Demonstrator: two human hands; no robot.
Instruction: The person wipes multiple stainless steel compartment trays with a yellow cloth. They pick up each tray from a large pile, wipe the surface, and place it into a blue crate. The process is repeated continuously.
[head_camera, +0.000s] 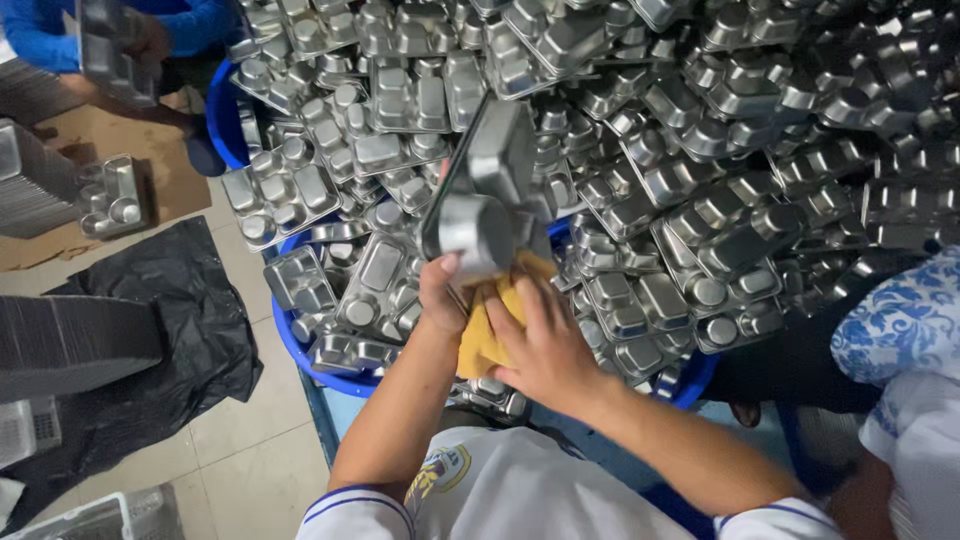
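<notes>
The left hand (440, 295) has its grip pinched on the lower edge of a steel compartment tray (485, 195), thumb on the near face, holding it upright and tilted above the heap. The right hand (545, 345) lies flat with its fingers spread and pressed on a yellow cloth (480, 335), which sits against the bottom of that tray, just beside the left thumb. Both hands work over the near rim of a blue tub (300, 350), which is filled with a big pile of steel trays (700, 150) lying at all angles and spilling toward the far and right edges of the view. A second blue tub (222, 110) shows behind it at the far left, also full. On the tiled floor (240, 450) to the left lie a black plastic sheet (150, 300) and neat stacks of trays (70, 345). At the far left corner another person in a blue sleeve (40, 30) holds a tray (110, 45) over brown cardboard (100, 140). At the right edge is someone's blue-and-white patterned garment (905, 320).
</notes>
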